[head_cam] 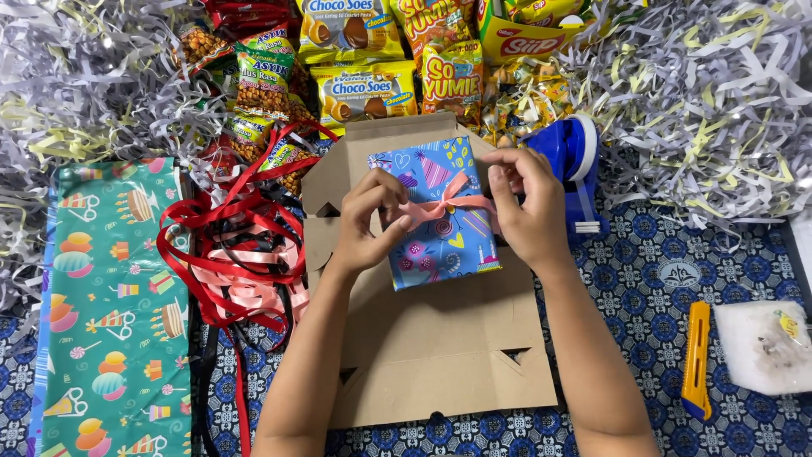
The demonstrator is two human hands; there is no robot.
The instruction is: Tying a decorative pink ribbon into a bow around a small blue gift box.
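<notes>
A small box wrapped in blue party-print paper (447, 241) lies on a flattened brown cardboard box (440, 355). A pink ribbon (448, 203) crosses the wrapped box, tied in a bow near its top. My left hand (365, 222) pinches the left part of the bow with thumb and fingers. My right hand (529, 203) grips the ribbon at the right edge of the box.
Red, pink and black ribbons (233, 254) tangle at left beside green wrapping paper (110, 313). Snack packets (364, 89) lie behind, with shredded paper (710, 101) on both sides. A blue tape dispenser (575, 165), yellow utility knife (695, 360) and white plastic bag (765, 345) sit at right.
</notes>
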